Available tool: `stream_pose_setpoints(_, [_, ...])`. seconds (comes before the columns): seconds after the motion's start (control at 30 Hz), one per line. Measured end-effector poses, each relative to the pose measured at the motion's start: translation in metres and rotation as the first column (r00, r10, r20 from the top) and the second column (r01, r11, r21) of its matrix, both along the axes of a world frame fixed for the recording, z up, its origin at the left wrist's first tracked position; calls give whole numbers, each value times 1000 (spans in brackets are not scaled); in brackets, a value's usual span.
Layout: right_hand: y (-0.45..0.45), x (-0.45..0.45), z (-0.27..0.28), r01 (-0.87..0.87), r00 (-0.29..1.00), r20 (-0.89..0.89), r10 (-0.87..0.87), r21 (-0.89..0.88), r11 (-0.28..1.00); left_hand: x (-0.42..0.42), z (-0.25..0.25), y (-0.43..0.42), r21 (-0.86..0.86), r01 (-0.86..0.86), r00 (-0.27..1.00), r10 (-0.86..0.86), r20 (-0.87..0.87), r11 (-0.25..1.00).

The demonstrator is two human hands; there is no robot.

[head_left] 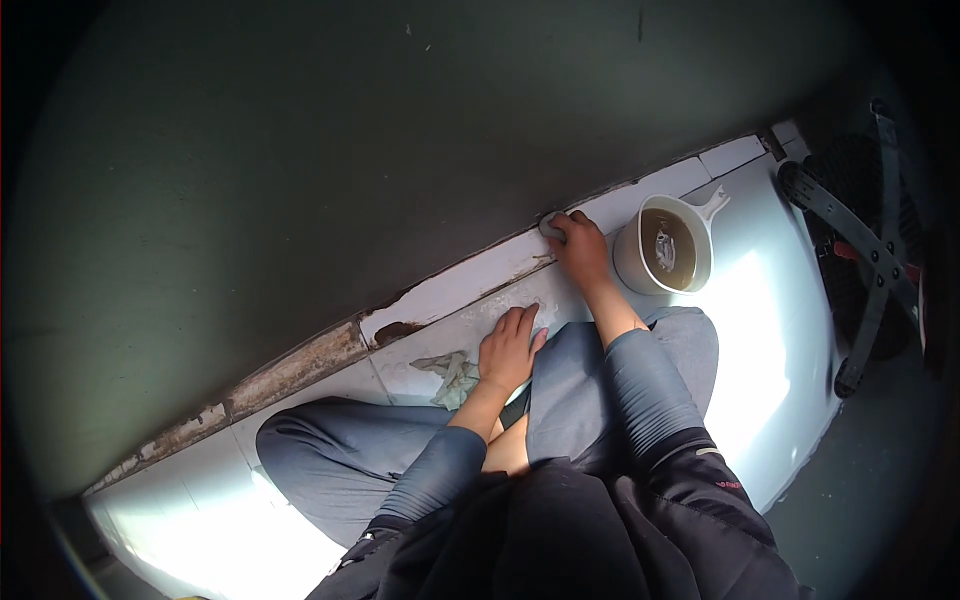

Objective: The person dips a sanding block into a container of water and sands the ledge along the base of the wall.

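My right hand point(582, 250) is closed on a small rounded grey piece point(549, 225), pressed against the top edge of the white skirting tile point(480, 272) at the foot of the wall. Too little of that piece shows to tell its kind. My left hand point(508, 350) lies with fingers stretched out on the wet-looking white floor tile. Beside its wrist is a crumpled pale green cloth point(448, 377). To the right of my right hand stands a white handled dipper point(628, 255) of murky brownish water, with a pale crumpled thing point(666, 250) in it.
A dark green-grey wall point(300, 170) rises behind the skirting. Further left, the skirting shows bare, brown, broken patches point(295, 383). My crossed legs point(330, 450) rest on the white tiled ledge. At far right are dark crossed straps point(880, 255), near the ledge's edge.
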State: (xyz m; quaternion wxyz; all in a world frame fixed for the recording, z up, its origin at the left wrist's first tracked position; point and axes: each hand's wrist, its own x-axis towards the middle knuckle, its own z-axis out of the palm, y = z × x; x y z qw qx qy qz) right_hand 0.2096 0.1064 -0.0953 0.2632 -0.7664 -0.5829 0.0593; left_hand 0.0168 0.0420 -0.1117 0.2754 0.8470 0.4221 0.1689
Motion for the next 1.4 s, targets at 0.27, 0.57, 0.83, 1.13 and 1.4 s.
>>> stream_pose_setpoints(0.27, [4,4,-5,127,992,30,-126,-33,991,0,1,0,12,2,1000,-2,1,1000])
stream_pose_setpoints(0.57, [6,3,-6,110,992,54,-111,18,994,0,1,-1,9,1,1000,-1,-3,1000])
stream_pose_setpoints(0.83, [6,12,-4,207,978,-9,-207,17,978,-3,-2,0,23,-7,1000,7,3,1000])
stream_pose_setpoints(1.13, [4,3,-2,99,995,-25,-100,-41,994,-1,0,-1,7,0,1000,0,-10,1000])
stream_pose_setpoints(1.4, [4,-22,-4,-72,996,45,72,-6,997,1,0,0,14,-4,1000,5,-29,1000])
